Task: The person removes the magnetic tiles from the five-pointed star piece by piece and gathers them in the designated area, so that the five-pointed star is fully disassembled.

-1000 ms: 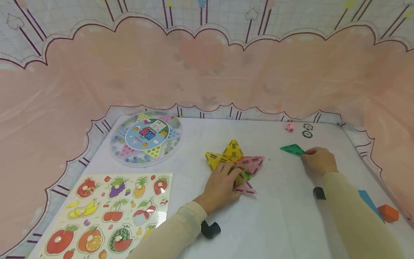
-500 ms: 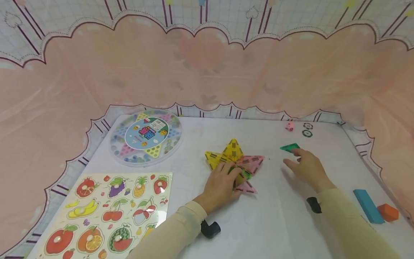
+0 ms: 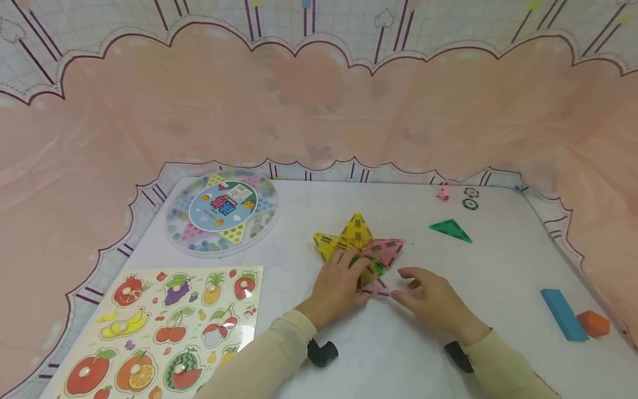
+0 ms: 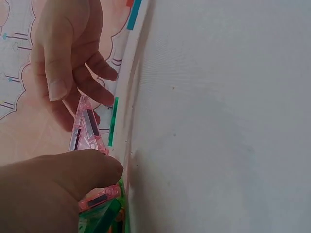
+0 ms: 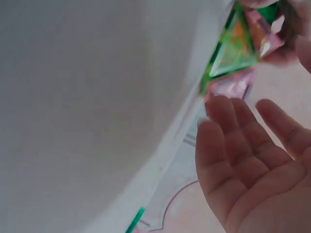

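Note:
A star-shaped build of magnetic tiles (image 3: pixel 359 235), with yellow, pink and green translucent triangles, stands mid-table in the head view. My left hand (image 3: pixel 336 282) grips its near side, thumb beside a pink triangle tile (image 4: pixel 88 128); the fingers hide part of the build. Just right of that pink point is my right hand (image 3: pixel 433 299), fingers apart and holding nothing. Its thumb is at or very near the pink tip; contact is unclear. In the right wrist view the palm and loosely extended fingers (image 5: pixel 248 145) show below the build. A loose green triangle tile (image 3: pixel 451 229) lies flat farther right.
A round marble board game (image 3: pixel 171 227) lies back left, a fruit peg puzzle (image 3: pixel 194 296) front left. Rightward are a blue block (image 3: pixel 563 314) and an orange block (image 3: pixel 593 323). A pink pig figure (image 3: pixel 443 193) and two round tokens (image 3: pixel 470 204) sit at the back.
My right hand has let go of the green triangle tile, leaving it on the table, and has moved left and nearer to the build. The left hand has stayed on the build.

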The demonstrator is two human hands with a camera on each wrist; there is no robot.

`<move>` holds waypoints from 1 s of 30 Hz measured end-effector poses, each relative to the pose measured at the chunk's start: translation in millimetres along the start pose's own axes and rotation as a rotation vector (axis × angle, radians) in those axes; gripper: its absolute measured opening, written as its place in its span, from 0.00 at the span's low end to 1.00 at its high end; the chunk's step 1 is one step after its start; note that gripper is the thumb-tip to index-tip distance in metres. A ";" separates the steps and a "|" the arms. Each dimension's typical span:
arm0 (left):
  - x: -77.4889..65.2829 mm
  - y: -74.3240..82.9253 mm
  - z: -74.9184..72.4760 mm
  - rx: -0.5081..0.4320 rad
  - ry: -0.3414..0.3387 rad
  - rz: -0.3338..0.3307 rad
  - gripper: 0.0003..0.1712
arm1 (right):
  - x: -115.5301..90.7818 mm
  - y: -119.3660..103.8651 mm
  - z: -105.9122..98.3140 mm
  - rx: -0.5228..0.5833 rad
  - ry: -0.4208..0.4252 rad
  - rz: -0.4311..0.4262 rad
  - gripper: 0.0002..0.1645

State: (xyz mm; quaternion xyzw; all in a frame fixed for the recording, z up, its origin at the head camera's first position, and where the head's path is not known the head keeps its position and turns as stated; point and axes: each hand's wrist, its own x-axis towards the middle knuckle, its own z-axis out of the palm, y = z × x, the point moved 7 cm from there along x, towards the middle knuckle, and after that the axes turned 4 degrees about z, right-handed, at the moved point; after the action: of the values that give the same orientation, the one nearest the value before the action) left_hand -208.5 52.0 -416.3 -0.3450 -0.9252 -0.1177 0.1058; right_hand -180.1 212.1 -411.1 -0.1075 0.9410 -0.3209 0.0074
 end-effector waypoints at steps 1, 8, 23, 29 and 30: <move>-0.1 -0.3 0.3 0.003 0.000 0.001 0.34 | 0.0 -3.0 3.3 0.014 -0.007 -0.010 0.32; -2.9 -1.0 -0.1 0.009 0.043 0.020 0.34 | 4.3 -15.2 20.4 0.044 -0.077 -0.038 0.22; -5.7 -5.1 -0.7 -0.066 0.056 0.071 0.32 | 7.2 -18.1 23.2 0.031 -0.091 -0.016 0.16; -11.4 -14.0 -0.6 -0.107 0.027 0.036 0.34 | 7.0 -19.2 22.3 0.011 -0.101 -0.003 0.16; -12.3 -15.2 -0.3 -0.107 0.024 0.030 0.34 | 7.1 -19.5 22.3 0.009 -0.103 -0.001 0.17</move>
State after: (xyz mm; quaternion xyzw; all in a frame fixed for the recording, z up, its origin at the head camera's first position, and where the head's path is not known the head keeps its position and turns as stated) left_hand -209.4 33.2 -421.6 -0.3628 -0.9109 -0.1693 0.1001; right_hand -181.4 182.2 -416.6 -0.1242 0.9379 -0.3190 0.0560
